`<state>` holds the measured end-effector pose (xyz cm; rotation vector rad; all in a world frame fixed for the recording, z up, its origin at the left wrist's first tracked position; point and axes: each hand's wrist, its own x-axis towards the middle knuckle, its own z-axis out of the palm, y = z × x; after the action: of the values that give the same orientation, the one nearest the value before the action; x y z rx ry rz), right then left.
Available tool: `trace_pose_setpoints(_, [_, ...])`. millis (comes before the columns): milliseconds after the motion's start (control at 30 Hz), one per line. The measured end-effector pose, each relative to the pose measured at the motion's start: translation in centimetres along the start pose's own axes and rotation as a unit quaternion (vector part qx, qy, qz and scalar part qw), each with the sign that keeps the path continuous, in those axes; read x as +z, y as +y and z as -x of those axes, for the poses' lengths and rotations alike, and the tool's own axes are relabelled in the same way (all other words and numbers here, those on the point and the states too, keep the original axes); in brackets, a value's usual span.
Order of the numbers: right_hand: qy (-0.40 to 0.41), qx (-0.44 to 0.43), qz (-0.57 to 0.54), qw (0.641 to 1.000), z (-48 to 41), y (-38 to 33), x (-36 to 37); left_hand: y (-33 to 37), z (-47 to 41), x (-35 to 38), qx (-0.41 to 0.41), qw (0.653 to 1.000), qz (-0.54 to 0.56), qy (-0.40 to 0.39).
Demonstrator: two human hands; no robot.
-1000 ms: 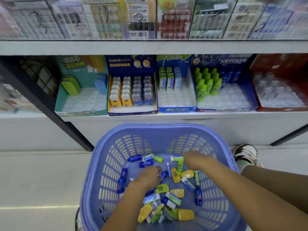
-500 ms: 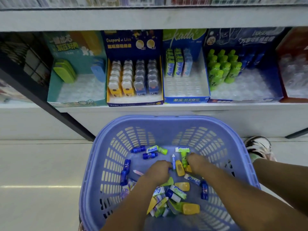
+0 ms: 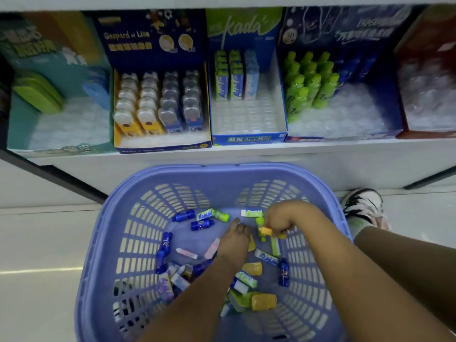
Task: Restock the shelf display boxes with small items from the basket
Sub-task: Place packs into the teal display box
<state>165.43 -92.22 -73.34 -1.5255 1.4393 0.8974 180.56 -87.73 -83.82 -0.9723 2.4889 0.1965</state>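
A lavender plastic basket (image 3: 222, 172) sits below the shelf and holds several small loose items: blue bottles (image 3: 183, 215), green-and-white tubes (image 3: 212, 214), yellow pieces (image 3: 263, 301) and pink ones (image 3: 186, 253). Both hands are inside it. My right hand (image 3: 283, 218) is curled and pinches a yellow-orange item (image 3: 265, 231) just above the pile. My left hand (image 3: 234, 243) lies palm down over the items, its fingertips toward the basket's far wall; its palm is hidden. On the shelf stands the blue-green "kada" display box (image 3: 249, 138), with the green-bottle box (image 3: 345, 117) to its right.
Further left on the shelf are a dark blue box of capped figures (image 3: 160, 145) and a teal box (image 3: 59, 127); a red box (image 3: 429, 107) stands far right. A black shelf post (image 3: 61, 174) slants at left. A shoe (image 3: 362, 206) rests on the white floor beside the basket.
The view has tipped down and closer to the basket. My right hand has come up a little with a yellow-orange item in it. My left hand has slid forward over the pile.
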Motion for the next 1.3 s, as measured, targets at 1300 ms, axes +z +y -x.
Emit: trace_pose_setpoints(1300, [0.609, -0.295, -0.231, 0.699, 12.5, -25.3, -19.5, -20.2, 19.7, -17.0, -0.151, 0.195, 0.842, 0.48])
